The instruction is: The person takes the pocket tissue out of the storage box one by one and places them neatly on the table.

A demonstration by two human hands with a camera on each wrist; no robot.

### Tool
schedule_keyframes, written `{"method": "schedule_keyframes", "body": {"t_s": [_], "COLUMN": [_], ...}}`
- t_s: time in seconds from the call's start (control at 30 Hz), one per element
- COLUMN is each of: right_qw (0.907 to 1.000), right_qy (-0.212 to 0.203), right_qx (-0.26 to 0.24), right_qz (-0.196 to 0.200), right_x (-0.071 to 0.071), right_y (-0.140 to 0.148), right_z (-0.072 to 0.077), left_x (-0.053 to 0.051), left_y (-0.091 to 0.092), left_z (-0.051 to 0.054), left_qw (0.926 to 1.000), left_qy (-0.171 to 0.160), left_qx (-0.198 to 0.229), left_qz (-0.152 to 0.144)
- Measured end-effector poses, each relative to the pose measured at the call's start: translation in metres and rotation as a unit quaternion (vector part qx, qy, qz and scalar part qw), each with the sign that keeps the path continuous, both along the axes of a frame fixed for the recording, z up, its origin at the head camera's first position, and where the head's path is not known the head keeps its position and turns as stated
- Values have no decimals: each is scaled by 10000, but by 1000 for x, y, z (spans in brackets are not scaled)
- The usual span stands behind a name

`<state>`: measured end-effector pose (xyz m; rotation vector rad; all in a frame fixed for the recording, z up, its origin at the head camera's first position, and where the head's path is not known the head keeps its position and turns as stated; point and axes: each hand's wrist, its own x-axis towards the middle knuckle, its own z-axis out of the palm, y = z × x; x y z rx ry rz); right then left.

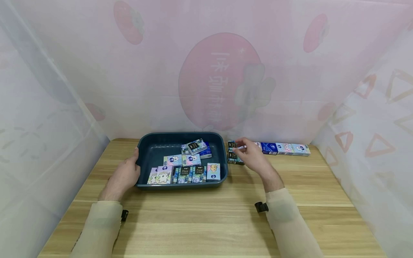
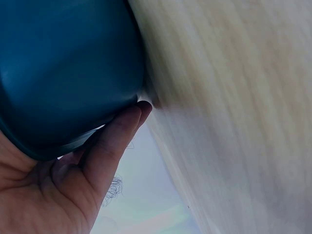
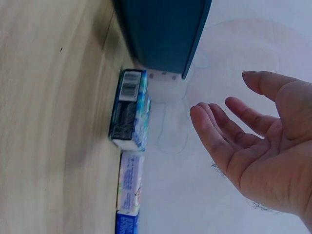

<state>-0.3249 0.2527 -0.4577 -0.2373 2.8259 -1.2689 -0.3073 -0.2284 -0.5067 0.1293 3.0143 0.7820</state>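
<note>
Left hand point(image 1: 122, 177) grips one teal tray point(image 1: 153, 150) of assorted packets point(image 1: 185, 175); right hand point(image 1: 256, 159), thumb and fingers wide, hangs near dark packets point(image 1: 235, 158).

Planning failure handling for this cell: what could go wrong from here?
1. The dark packs sit close beside the tray, so the right hand, near them, might knock one against its wall.
2. The top pack lies across other packs inside; it could slide if the left hand, touching the tray's left side, shifts it.
</note>
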Motion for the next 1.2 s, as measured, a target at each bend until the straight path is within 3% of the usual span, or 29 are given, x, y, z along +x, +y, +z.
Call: {"method": "schedule_keyframes", "body": {"t_s": [0.27, 0.83, 1.03, 1.2], "right_qw": [9996, 9960, 9934, 9831], "right_qy": [-91, -167, -85, 49], "right_qx": [-154, -3, 625, 1553], "right_qz": [208, 878, 960, 964], "right_x": [12, 24, 23, 24], "right_y": [-19, -61, -77, -92], "right_z": [6, -3, -4, 0], "left_x": [0, 0, 0, -1], "left_y": [0, 0, 0, -1], "left_z": [0, 1, 1, 1], "left_qw": [10000, 10000, 10000, 9999], "left_qy": [-12, -41, -81, -122], "left_qx": [-67, -5, 20, 30], "left_qz": [29, -26, -1, 19]}}
